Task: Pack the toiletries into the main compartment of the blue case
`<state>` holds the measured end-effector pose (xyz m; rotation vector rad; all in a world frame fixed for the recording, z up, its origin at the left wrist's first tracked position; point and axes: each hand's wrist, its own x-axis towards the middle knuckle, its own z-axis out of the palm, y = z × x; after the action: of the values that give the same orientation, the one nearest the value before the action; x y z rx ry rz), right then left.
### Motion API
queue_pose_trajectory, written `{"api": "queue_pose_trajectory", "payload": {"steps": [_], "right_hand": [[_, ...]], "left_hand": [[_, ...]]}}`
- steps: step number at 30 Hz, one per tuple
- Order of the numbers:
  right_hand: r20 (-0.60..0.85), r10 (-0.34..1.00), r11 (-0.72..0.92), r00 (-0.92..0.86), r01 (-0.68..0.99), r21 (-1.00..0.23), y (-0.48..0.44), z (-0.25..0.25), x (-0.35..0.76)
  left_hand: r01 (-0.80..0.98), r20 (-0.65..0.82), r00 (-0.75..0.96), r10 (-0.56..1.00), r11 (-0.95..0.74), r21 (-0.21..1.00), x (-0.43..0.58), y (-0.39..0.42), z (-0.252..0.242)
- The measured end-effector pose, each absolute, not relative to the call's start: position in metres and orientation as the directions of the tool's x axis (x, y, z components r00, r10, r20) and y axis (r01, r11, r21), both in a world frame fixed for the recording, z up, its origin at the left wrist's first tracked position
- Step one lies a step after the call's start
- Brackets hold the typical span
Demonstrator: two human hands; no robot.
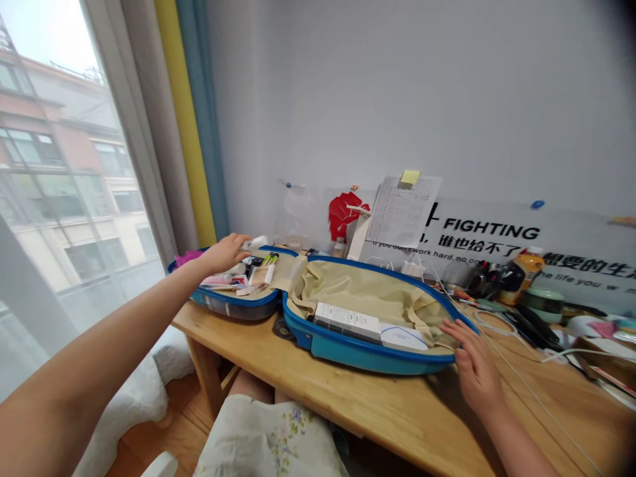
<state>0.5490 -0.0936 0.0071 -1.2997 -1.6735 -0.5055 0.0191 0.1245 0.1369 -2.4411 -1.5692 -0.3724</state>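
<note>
Left forearm (99, 351), foreground: my left hand (223, 254) pinches a white item (258, 242), which slack pressure could drop; right hand (472, 361), fingers apart, at suitcase rim (377, 354).

On the wooden table (397, 417), a blue suitcase (368, 360), opened in two halves. Above the left half, with small items (260, 274) inside, the left hand (224, 254), holding a white object (258, 242), perhaps a small bottle, too blurred to be certain. At the right rim, the right hand (477, 366), with loose, unclosed fingers. In the right half, along the front wall, a long white box (348, 320) and one white packet (403, 336) with blue line.
</note>
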Motion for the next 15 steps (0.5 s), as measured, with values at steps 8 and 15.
{"api": "queue_pose_trajectory", "payload": {"steps": [8,15], "right_hand": [[0.849,0.529,0.363,-0.008,0.906,-0.218,-0.095,0.008,0.548],[0.85,0.526,0.357,-0.015,0.911,-0.205,-0.095,0.007,0.549]], "left_hand": [[0.569,0.139,0.802,0.58,-0.814,0.116,0.203,0.098,0.149],[0.668,-0.083,0.743,0.665,-0.725,0.169,0.265,0.118,0.101]]}}
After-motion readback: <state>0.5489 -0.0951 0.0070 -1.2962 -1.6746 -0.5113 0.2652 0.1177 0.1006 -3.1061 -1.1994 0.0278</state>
